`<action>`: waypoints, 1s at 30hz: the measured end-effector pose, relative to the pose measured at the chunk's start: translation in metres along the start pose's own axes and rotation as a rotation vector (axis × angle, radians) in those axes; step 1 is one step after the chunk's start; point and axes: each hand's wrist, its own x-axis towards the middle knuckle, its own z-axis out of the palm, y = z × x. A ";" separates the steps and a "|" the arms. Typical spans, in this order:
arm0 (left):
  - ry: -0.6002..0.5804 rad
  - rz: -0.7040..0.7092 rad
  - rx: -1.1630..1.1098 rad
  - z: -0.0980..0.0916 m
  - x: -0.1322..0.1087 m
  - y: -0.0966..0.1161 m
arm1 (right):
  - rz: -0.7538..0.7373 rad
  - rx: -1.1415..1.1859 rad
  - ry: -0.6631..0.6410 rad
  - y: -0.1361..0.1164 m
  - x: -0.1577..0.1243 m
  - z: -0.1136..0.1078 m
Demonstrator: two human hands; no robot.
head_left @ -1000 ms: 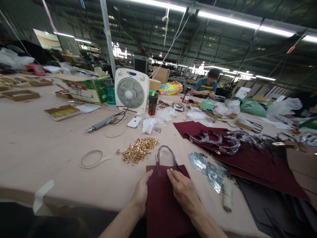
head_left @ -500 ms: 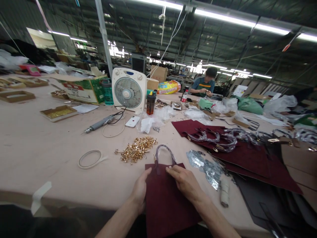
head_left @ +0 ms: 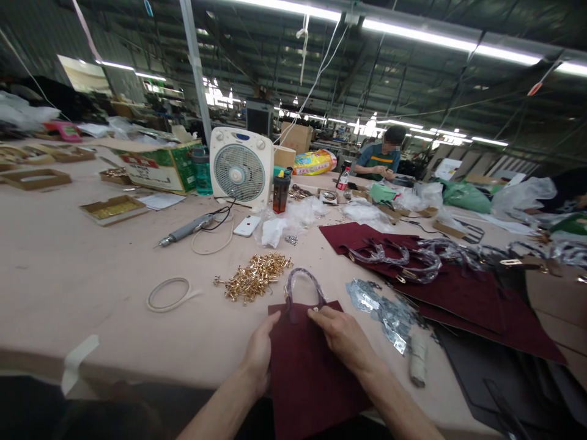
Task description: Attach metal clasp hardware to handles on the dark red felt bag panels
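Note:
Between my hands, at the table's front edge, is a dark red bag panel point(head_left: 312, 379) with a plastic-wrapped loop handle point(head_left: 306, 273) at its top. My left hand point(head_left: 257, 351) grips the panel's left edge, thumb on the front face and fingers hidden behind. At the upper right, my right hand point(head_left: 342, 333) pinches the panel close to the handle's right foot, where a small shiny fitting shows by the fingertips. Beyond the panel lies a pile of gold metal fittings point(head_left: 257, 275). Flat silver metal plates point(head_left: 383, 311) are scattered to its right.
A tape roll point(head_left: 169, 294) and a grey electric screwdriver point(head_left: 188, 229) lie left. Behind them stand a box fan point(head_left: 242, 168), a phone point(head_left: 246, 225) and a dark bottle point(head_left: 281, 192). More red panels point(head_left: 468, 299) are stacked right, beside a wrapped cylinder point(head_left: 417, 360). Another person point(head_left: 380, 159) sits across.
The view has shifted slightly, so the surroundings sit a little farther right. Both hands keep their hold on the bag panel, with almost no movement.

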 end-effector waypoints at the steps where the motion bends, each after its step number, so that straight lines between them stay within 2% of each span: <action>1: -0.004 0.004 0.003 0.001 -0.001 0.000 | -0.012 0.020 -0.022 0.003 0.002 -0.003; 7: -0.009 0.038 0.010 0.007 -0.002 -0.003 | -0.057 0.172 -0.095 0.019 0.018 -0.017; 17: -0.050 0.088 0.018 0.000 0.005 -0.007 | -0.041 0.420 -0.047 0.030 0.017 -0.001; 22: -0.060 0.080 0.014 0.000 0.004 -0.007 | -0.037 0.507 -0.115 0.032 0.018 -0.002; 30: -0.054 0.098 0.010 0.007 0.001 -0.008 | -0.040 0.581 -0.149 0.037 0.026 -0.005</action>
